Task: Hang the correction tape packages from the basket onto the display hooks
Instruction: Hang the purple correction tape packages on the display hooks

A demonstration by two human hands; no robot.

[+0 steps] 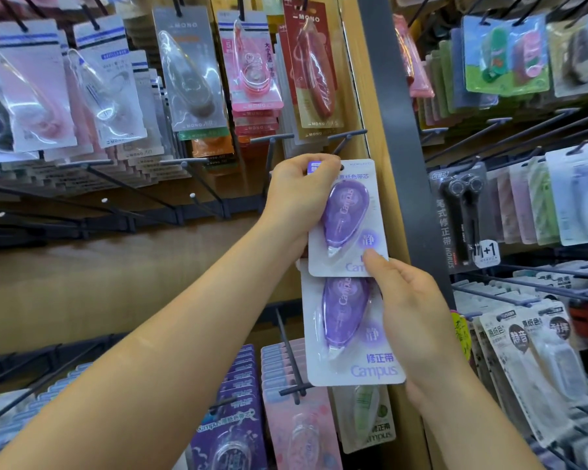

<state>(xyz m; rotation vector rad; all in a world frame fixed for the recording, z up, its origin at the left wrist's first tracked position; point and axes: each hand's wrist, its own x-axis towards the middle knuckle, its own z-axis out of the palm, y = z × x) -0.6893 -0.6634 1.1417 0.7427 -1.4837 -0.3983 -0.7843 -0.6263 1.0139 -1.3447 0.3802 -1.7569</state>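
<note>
Left hand (299,195) pinches the upper package (348,212); right hand (411,313) grips the lower package (347,310). I'd thread the top squarely onto the hook (350,137).

1. Views: one, a wide-angle camera worn on the person's head.
2. Facing: it looked forward along both bare forearms at a shop display wall, with a wooden upright (353,79) and a dark pillar (396,96) near centre.
3. Nearness: close, at arm's reach; the left hand (296,198) and right hand (411,320) sat mid-frame, gripping the upper correction tape package (348,218) and lower correction tape package (350,330).
4. Coverage: upper hooks (272,139) were seen from below, lower rows of packages (241,378) from above; a second bay (523,198) filled the right side.
5. Lens: straight lines bowed toward the edges.
</note>
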